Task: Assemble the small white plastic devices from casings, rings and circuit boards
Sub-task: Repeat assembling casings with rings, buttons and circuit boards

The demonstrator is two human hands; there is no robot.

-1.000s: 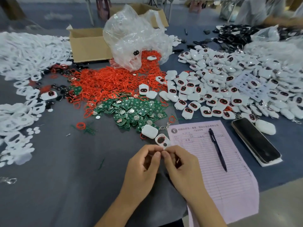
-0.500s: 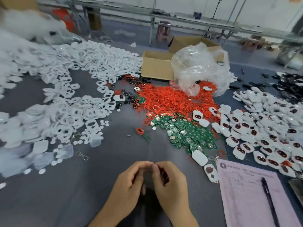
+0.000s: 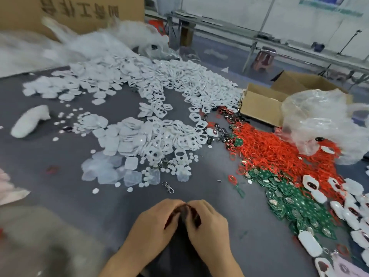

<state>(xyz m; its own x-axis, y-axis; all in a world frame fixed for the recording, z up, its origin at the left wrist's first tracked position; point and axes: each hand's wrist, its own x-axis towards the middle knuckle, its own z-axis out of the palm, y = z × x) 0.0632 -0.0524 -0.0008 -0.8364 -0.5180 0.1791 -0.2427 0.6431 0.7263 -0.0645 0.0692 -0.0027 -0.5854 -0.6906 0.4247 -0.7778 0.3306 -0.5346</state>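
A: What lies on the left of the grey table (image 3: 83, 200)?

B: A wide spread of white casings (image 3: 151, 108), far left to centre, with small white discs and clear covers near it. A metal clasp (image 3: 168, 186) lies alone, just nearer than that spread.

A: And the hands?

B: At the near edge, centre. The left hand (image 3: 157, 222) and right hand (image 3: 207, 222) meet fingertip to fingertip, fingers curled inward round something small and dark. It is too hidden and blurred to name.

A: Further right?

B: A heap of red rings (image 3: 265, 144), and nearer than it the green circuit boards (image 3: 295, 198). Beyond the rings stand a cardboard box (image 3: 259, 108) and a clear plastic bag (image 3: 323, 120). Assembled white devices (image 3: 355, 208) lie at the right edge.
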